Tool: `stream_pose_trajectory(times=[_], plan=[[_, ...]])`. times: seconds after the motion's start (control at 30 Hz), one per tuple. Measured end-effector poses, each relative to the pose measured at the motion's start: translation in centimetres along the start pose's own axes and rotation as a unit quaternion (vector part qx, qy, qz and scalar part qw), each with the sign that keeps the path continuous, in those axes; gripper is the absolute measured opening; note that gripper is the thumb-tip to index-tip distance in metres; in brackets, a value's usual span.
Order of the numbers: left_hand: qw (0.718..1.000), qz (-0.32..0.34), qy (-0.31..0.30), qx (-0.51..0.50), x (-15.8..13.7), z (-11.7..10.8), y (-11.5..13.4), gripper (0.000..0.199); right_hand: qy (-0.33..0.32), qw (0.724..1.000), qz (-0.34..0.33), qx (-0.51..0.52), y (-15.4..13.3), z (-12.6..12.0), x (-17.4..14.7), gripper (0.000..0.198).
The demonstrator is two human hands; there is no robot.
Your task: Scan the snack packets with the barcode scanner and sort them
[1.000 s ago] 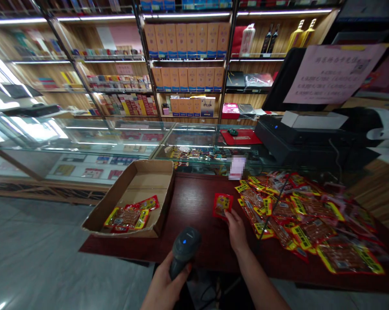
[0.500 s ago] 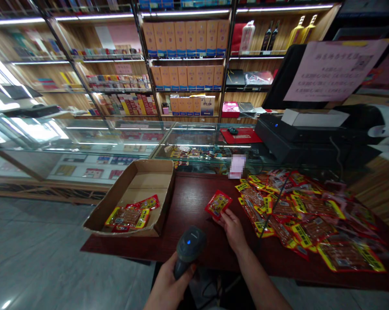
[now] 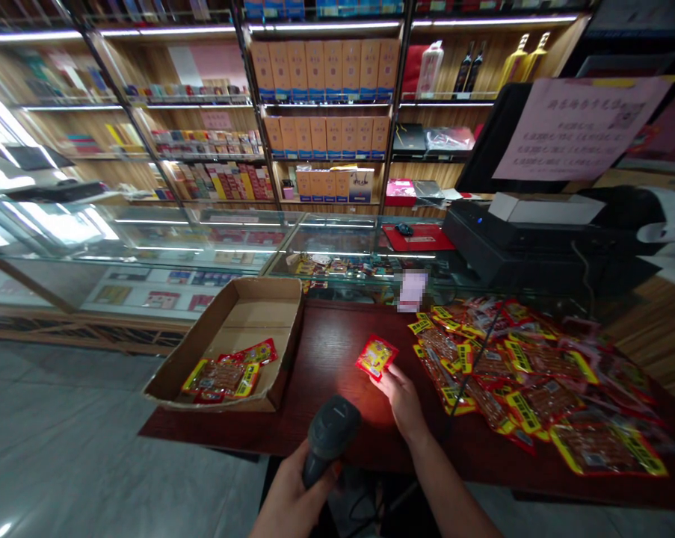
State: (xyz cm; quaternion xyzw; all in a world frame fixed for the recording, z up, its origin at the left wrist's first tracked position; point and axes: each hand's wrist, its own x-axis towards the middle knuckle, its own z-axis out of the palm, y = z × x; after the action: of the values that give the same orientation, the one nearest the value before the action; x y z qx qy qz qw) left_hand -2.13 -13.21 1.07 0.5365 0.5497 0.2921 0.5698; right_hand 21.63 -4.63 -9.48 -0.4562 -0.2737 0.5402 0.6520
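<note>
My left hand (image 3: pixel 299 478) is wrapped round the handle of a dark grey barcode scanner (image 3: pixel 335 426), whose head points away from me over the table's near edge. My right hand (image 3: pixel 400 396) pinches a small red and yellow snack packet (image 3: pixel 377 356) by its lower corner, raised above the dark red table (image 3: pixel 331 336). Light from the scanner falls on the packet and on the wood beside it. Right of that hand lies a heap of red and yellow snack packets (image 3: pixel 539 373). Several more packets (image 3: pixel 219 376) lie inside an open cardboard box (image 3: pixel 259 295) at the left.
A glass display counter (image 3: pixel 202 232) runs behind the table. On it stand a black monitor (image 3: pixel 499 142) bearing a pink paper sign, a black cash drawer (image 3: pixel 505 239), and a mouse (image 3: pixel 404 229) on a red mat. Stocked shelves (image 3: pixel 326 104) line the wall.
The scanner's light has come on and brightens the packet. Its blue indicator no longer shows. My right hand has shifted the packet very slightly to the left.
</note>
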Motion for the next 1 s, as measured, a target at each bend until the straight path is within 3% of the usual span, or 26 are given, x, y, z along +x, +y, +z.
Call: stream_pose_trajectory(times=[0.37, 0.73, 1.0], plan=[[1.000, -0.012, -0.008, -0.019, -0.4, 0.0, 0.8, 0.034, 0.016, 1.000, 0.006, 0.022, -0.2, 0.2, -0.1, 0.036], [0.999, -0.016, -0.006, -0.039, -1.3, -0.7, 1.7, 0.039, 0.025, 1.000, -0.003, 0.016, -0.3, 0.3, -0.2, 0.042], [1.000, -0.011, -0.013, -0.015, -0.9, 0.0, 2.9, 0.030, 0.020, 1.000, 0.002, 0.009, -0.3, 0.1, -0.3, 0.044]])
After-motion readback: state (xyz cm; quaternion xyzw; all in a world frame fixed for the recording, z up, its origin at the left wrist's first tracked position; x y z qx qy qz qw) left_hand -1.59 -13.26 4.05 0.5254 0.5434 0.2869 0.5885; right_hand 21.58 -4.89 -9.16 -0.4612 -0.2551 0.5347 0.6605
